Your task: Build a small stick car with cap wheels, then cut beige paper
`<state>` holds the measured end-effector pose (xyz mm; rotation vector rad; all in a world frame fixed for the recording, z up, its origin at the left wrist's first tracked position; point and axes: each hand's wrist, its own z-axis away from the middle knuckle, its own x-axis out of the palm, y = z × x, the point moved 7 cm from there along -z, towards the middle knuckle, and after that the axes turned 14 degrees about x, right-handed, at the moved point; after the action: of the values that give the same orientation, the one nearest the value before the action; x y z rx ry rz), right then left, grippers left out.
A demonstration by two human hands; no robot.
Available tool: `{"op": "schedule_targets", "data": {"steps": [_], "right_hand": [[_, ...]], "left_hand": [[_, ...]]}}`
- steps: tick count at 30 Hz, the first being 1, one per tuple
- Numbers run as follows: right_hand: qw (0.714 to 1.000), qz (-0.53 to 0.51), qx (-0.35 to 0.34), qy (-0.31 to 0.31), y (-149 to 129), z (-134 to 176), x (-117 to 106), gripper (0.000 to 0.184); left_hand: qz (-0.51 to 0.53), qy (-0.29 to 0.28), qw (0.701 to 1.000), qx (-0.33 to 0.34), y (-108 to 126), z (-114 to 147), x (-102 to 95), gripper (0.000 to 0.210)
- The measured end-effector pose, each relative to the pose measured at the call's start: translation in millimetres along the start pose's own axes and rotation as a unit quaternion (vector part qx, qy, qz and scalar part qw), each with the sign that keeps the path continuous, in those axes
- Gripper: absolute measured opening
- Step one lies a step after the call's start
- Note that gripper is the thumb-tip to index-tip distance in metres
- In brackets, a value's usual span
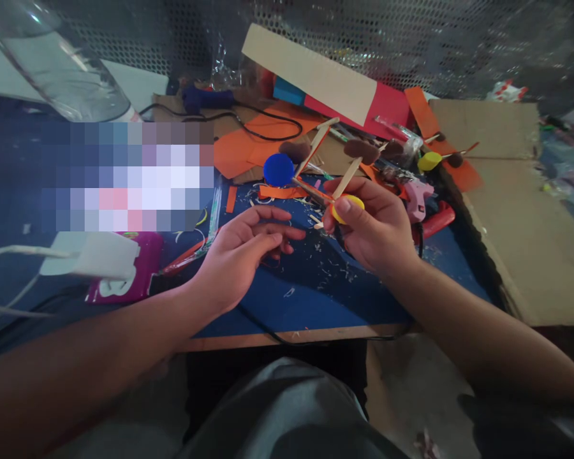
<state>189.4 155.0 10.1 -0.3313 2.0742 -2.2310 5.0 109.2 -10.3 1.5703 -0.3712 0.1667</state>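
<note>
Right hand (382, 234) partly hiding yellow disc (358, 204), bottle (71, 71) cut off

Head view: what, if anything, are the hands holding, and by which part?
The right hand holds the stick assembly by its yellow cap; the left hand holds nothing.

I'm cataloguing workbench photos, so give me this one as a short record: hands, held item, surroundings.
Left hand: nothing visible in it, fingers partly bent
Right hand: pinching a stick frame at its yellow disc
Other disc: blue disc, apparently joined to the frame
Surface: blue tabletop, strewn with small scraps
Right side: pink glue gun, cardboard
Left side: white adapter, clear bottle
Unclear: pixelated patch
</note>
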Motion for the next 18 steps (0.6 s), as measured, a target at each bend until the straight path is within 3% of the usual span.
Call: {"op": "schedule_targets", "data": {"steps": [8,18], "right_hand": [[1.0,0.011,-0.008,-0.021,0.3,2.3,3.2,0.041],[0.996,0.08,-0.03,-0.02,-8.0,8.4,7.2,0.047]], "left_hand": [[-0.047,-0.012,0.998,0.028,4.2,-0.6,0.6,0.033],[0.08,0.088,0.991,0.065,10.6,-4.1,-5.7,0.027]]}}
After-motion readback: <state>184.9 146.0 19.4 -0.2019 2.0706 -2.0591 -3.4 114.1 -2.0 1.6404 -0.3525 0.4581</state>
